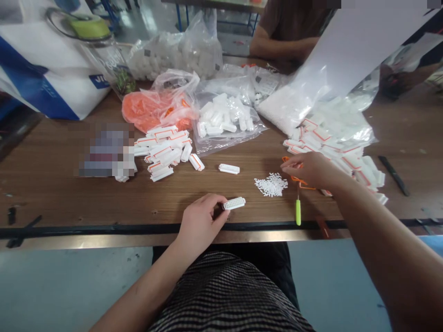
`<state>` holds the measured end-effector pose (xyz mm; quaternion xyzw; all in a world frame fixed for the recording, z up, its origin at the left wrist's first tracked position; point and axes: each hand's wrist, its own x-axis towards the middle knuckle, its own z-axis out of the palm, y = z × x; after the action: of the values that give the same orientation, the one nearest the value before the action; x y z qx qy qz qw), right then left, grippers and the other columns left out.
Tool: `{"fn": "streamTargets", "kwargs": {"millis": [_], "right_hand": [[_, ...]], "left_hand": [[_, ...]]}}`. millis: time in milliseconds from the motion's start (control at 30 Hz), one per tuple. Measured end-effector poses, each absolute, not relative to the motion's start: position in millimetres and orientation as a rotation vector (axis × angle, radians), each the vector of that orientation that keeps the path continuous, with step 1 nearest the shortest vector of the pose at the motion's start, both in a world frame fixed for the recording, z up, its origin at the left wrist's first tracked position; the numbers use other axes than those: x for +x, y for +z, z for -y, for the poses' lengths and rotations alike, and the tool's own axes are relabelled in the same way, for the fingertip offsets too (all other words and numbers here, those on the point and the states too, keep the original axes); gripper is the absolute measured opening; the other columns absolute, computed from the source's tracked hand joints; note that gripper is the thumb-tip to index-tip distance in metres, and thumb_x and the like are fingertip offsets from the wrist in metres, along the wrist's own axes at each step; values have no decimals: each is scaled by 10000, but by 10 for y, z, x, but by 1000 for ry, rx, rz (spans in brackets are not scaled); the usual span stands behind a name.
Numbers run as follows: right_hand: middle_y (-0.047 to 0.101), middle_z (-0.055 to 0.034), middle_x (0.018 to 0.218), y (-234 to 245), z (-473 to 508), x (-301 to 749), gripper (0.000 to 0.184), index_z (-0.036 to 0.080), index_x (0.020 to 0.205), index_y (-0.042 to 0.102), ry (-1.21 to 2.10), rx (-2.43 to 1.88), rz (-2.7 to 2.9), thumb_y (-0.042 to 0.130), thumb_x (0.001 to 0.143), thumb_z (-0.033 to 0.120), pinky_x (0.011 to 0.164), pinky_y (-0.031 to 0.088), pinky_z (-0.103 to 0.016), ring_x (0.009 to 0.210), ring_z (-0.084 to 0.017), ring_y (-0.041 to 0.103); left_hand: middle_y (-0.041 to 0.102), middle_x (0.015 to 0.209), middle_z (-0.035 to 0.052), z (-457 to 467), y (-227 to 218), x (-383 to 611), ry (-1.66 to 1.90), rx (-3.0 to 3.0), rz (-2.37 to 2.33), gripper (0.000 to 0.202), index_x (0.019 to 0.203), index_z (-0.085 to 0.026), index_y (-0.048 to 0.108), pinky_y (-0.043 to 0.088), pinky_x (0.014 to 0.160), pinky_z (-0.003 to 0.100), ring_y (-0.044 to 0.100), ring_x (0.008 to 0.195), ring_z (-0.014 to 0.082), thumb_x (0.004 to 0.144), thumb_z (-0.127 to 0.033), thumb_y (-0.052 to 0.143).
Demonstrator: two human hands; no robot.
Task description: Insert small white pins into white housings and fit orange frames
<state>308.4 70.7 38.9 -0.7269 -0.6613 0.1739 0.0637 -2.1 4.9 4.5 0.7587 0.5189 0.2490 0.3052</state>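
Note:
My left hand (200, 221) is closed around one end of a white plastic connector block (234, 203), held just above the table's front edge. My right hand (309, 168) reaches out over several orange clip pieces (304, 183), fingers pinched on one of them. A small heap of tiny white pins (272, 184) lies between my hands. A green-handled tool (298, 211) lies on the wood below my right hand. One loose white block (229, 168) rests beyond my left hand.
A pile of white-and-orange assembled blocks (166, 150) lies left of centre, another pile (339, 152) at right. Clear bags hold white blocks (224, 120) and orange parts (152, 108). A jar (104, 55), a white-blue bag (41, 69), a black tool (394, 175). Another person's arm (277, 46) rests across the table.

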Motion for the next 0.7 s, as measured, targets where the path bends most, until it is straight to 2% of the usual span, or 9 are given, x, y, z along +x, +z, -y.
{"fn": "streamTargets", "kwargs": {"millis": [100,233,467,600,700], "right_hand": [[737,-14,700,379,-718,3113,130,236,729,761,541,-2187,2040,641,728,285,610,493,-302,655,-184,654],[744,-10,717,289,-715,3110,195,253,791,769,536,-2071,2132,608,753,356,631,484,-303,659,-176,654],[728,-22,711,244,-750,3146,178,233,687,713,332,-2037,2354,572,760,313,649,446,-318,685,-196,649],[699,-18,653,353,-713,3053,120,214,671,685,548,-2113,2151,621,729,297,597,442,-293,622,-171,620],[703,-18,668,472,-554,2740,151,215,704,700,739,-1964,1980,633,748,343,580,443,-285,605,-156,603]], "left_hand": [[584,669,-49,-49,40,-17,657,1997,-1380,104,887,-217,666,415,585,228,513,580,115,801,-161,683],[588,682,-47,-43,25,-18,657,2004,-1382,115,908,-221,666,412,590,231,508,584,115,806,-170,684],[587,683,-47,-40,24,-21,664,1997,-1379,118,898,-216,660,411,587,232,503,584,113,798,-156,683],[590,686,-47,-35,16,-24,675,1993,-1361,106,883,-217,657,424,598,237,507,587,113,797,-160,681],[589,676,-48,-32,14,-19,689,1975,-1360,105,874,-216,662,430,602,240,506,584,113,789,-159,685]]}}
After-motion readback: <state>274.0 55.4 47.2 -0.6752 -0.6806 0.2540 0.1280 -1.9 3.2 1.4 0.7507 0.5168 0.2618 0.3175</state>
